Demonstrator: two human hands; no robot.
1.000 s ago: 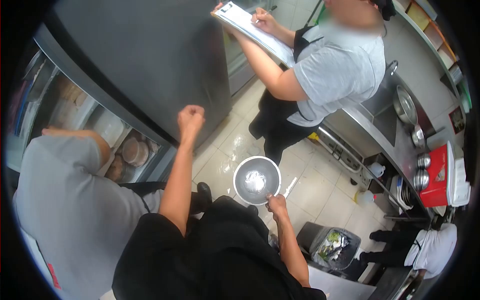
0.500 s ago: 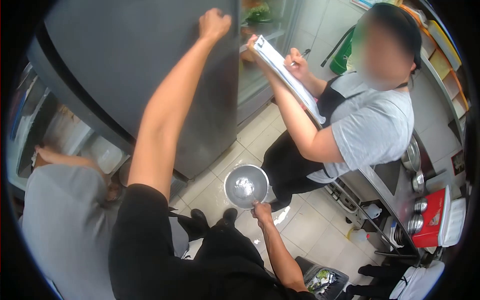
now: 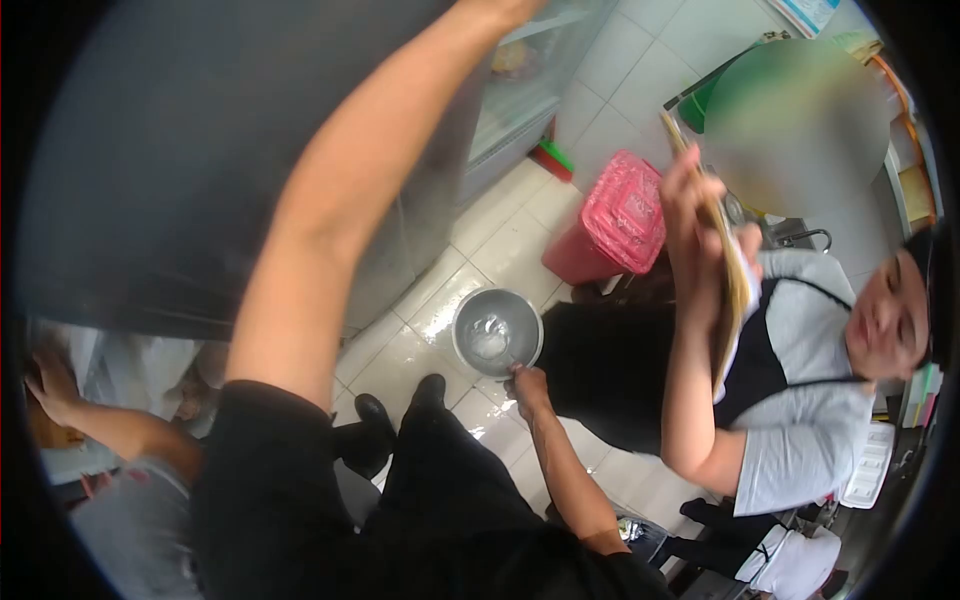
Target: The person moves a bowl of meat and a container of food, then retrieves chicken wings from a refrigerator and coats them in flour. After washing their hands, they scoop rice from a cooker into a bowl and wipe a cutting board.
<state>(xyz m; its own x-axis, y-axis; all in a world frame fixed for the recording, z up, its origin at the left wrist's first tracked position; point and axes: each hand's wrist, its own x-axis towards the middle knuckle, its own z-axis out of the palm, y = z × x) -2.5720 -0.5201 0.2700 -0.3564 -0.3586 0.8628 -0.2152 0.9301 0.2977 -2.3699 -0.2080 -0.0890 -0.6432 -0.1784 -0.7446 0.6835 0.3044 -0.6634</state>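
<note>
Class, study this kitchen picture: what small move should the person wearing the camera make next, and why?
Probably draw the bowl slightly closer to the body: the right hand holds it by one edge, it appears right beside the co-worker's black apron, and the left hand is stretched away at the picture's top edge.

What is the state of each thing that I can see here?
Metal bowl: uncovered, held at the rim by the right hand.
Pink bin: lid on.
Clipboard: held by a co-worker, almost edge-on to view.
Tiled floor: shiny in patches.
Left hand: partly outside the picture, grip unclear.
</note>
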